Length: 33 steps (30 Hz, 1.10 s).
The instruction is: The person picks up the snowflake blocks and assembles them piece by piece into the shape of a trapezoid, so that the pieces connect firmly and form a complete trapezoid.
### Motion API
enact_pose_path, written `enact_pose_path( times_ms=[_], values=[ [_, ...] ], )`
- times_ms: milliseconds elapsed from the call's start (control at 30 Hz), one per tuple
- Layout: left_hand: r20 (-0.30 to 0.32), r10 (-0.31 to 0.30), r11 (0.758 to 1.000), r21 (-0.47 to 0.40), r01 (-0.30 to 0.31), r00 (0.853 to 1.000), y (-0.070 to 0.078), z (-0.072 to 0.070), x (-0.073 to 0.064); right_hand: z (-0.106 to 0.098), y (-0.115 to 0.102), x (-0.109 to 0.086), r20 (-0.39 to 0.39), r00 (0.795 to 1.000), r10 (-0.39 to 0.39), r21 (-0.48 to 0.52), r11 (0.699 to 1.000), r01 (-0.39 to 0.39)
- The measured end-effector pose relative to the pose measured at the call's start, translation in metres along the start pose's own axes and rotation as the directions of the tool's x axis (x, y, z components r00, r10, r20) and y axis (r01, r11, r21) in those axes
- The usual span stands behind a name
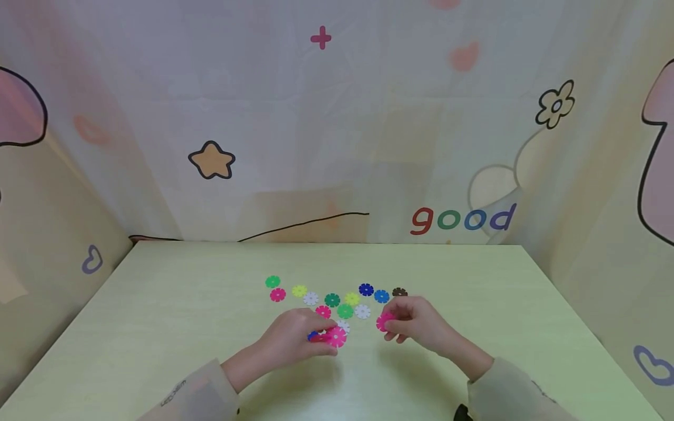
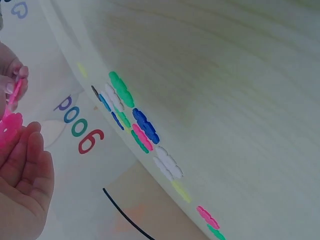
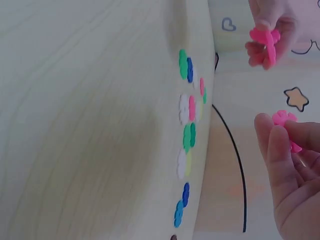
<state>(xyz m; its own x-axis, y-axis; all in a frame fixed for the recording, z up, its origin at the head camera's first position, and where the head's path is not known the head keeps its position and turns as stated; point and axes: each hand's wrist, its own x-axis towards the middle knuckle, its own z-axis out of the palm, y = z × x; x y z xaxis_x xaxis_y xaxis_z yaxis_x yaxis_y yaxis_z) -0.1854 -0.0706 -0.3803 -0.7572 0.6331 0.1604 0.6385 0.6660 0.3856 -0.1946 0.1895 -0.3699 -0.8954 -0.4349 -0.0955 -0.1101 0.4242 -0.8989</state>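
Note:
My left hand (image 1: 289, 336) holds two pink snowflake discs (image 1: 337, 337) between thumb and fingers, above the table. In the right wrist view these pink discs (image 3: 270, 45) stand crosswise, one slotted into the other. To the right, my right hand (image 1: 421, 324) pinches a single pink snowflake disc (image 1: 383, 322) between thumb and fingers. A gap separates the two hands. Behind the left hand, a blue disc (image 1: 313, 336) is partly covered, and a white disc (image 1: 343, 326) shows beyond the fingertips.
Several loose discs lie flat across the table (image 1: 184, 316), among them a light green disc (image 1: 345, 311), a dark blue disc (image 1: 365, 289) and a brown disc (image 1: 399, 292) behind the right hand. A printed curtain (image 1: 316, 128) hangs along the table's back and sides.

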Motion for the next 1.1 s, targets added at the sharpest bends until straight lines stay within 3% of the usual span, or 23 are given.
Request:
enact_pose_path(
  times_ms=[367, 600, 1100],
  values=[
    [0.014, -0.042, 0.998, -0.051, 0.043, 0.999, 0.005, -0.001, 0.001, 0.024, -0.013, -0.001, 0.057, 0.997, -0.052, 0.014, 0.999, 0.052],
    [0.027, -0.042, 0.996, -0.078, 0.044, 0.999, 0.007, 0.0, 0.001, 0.031, -0.015, 0.001, 0.081, 0.996, -0.047, 0.039, 0.998, 0.044],
    [0.059, 0.011, 0.998, -0.064, -0.007, 0.998, 0.007, 0.001, 0.002, 0.043, -0.011, 0.001, 0.085, 0.995, -0.048, 0.04, 0.998, 0.045]
  ],
)
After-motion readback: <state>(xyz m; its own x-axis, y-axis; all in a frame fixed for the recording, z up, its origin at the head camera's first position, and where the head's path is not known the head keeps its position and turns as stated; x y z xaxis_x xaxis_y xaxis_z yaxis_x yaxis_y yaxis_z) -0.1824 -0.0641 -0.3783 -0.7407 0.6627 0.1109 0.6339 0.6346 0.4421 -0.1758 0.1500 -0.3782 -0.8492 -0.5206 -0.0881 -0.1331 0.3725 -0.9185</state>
